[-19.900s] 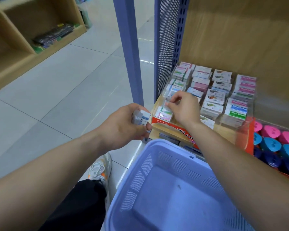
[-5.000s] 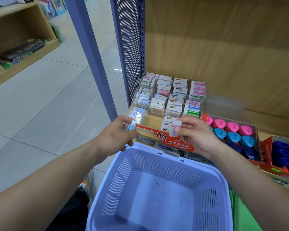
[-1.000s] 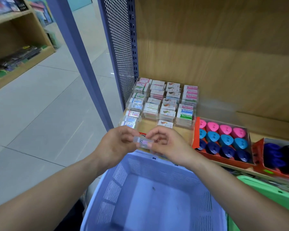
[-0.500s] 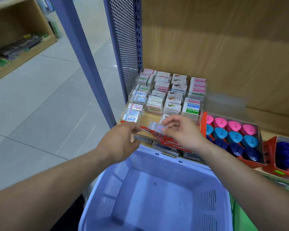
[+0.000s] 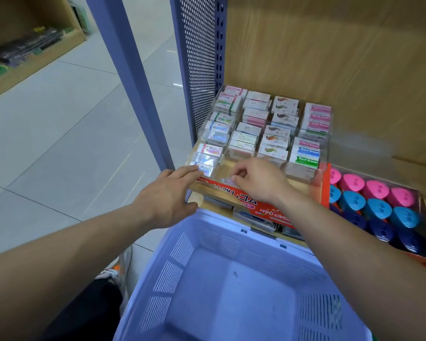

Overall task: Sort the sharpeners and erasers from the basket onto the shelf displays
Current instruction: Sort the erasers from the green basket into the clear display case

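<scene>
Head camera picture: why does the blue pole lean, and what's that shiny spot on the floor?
Head view: the wide-angle lens likely tilts the blue pole; the shiny spot is a light reflected in the glossy floor; the right wall of the clear eraser display also shows hazy glare.

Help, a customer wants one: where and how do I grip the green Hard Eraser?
I'd take the green Hard Eraser from above and in front: thumb on its exposed front face, fingertip at its rear edge. The blue eraser sits tight behind; the ends look hemmed in.
</scene>
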Demonstrator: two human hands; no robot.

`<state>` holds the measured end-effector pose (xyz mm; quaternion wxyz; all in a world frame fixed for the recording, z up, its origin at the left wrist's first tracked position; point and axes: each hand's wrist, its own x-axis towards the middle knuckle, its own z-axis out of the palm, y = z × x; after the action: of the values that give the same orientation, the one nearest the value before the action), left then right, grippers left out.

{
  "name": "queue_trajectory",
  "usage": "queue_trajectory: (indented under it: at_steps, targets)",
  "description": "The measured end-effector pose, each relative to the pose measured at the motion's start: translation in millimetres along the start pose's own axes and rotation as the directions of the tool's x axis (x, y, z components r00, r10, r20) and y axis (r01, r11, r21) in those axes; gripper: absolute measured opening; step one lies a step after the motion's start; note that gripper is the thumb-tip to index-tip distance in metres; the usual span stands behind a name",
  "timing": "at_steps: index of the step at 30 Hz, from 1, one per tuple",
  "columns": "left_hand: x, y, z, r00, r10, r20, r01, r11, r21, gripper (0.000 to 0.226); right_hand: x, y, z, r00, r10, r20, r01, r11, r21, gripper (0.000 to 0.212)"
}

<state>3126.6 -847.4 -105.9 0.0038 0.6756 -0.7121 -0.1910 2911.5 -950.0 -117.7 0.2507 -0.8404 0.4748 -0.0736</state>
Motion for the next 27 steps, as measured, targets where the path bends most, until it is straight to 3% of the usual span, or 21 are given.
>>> queue_trajectory:
  at_steps: [5, 11, 14, 20, 24, 27]
  targets:
    - [-4, 1, -1, 0.999, 0.005, 0.043, -0.005, 1.000, 0.017, 0.081, -3, -3, -3, 0.999, 0.033, 0.033, -0.031, 0.997, -0.065, 0.037]
    - [-17, 38, -25, 0.995, 0.092, -0.023, -0.089, 0.989, 0.120, 0.062, -64, -6, -32, 0.988, 0.061, -0.143, -0.051, 0.996, 0.074, 0.025]
    - [-34, 88, -33, 0.991, 0.134, 0.000, -0.134, 0.989, 0.063, 0.057, -126, 12, -51, 0.973, 0.093, -0.213, -0.082, 0.995, 0.061, 0.021]
    - [-88, 208, 20, 0.908, 0.401, 0.117, -0.403, 0.915, -0.014, 0.053, -274, 95, -77, 0.933, 0.308, -0.185, -0.303, 0.951, 0.055, 0.012]
    - [-113, 275, 78, 0.859, 0.488, 0.155, -0.486, 0.872, -0.050, 0.056, -355, 158, -73, 0.850, 0.499, -0.169, -0.490, 0.867, 0.095, 0.015]
    - [-114, 304, 121, 0.823, 0.545, 0.160, -0.555, 0.832, 0.021, 0.061, -402, 198, -48, 0.808, 0.586, -0.059, -0.576, 0.807, 0.129, 0.022]
